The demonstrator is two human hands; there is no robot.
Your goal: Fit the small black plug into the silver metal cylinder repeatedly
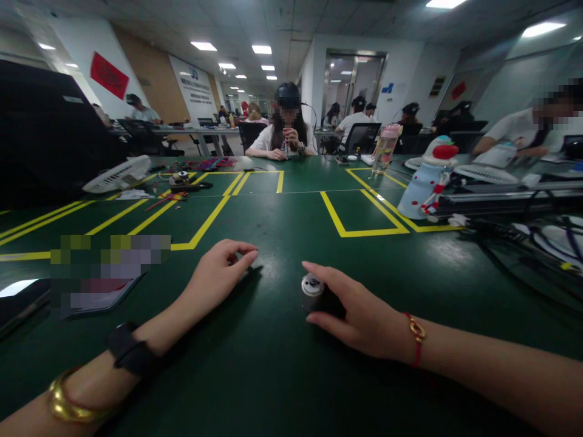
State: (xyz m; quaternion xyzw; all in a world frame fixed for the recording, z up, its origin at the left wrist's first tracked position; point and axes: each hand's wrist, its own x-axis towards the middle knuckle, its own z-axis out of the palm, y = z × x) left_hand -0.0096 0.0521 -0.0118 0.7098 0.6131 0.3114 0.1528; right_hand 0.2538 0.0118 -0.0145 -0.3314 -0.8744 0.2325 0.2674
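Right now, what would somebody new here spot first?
Probably the small silvery-topped cylinder just below the picture's middle, with the right hand's grip curved about it. Next, perhaps the pale blue bottle with red trim, farther back on the right, and the bright yellow tape on the dark green table.

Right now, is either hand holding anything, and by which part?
The right hand has thumb and fingers around the sides of a small upright cylinder; whether they touch or grip it, I cannot tell. The left hand shows nothing held.
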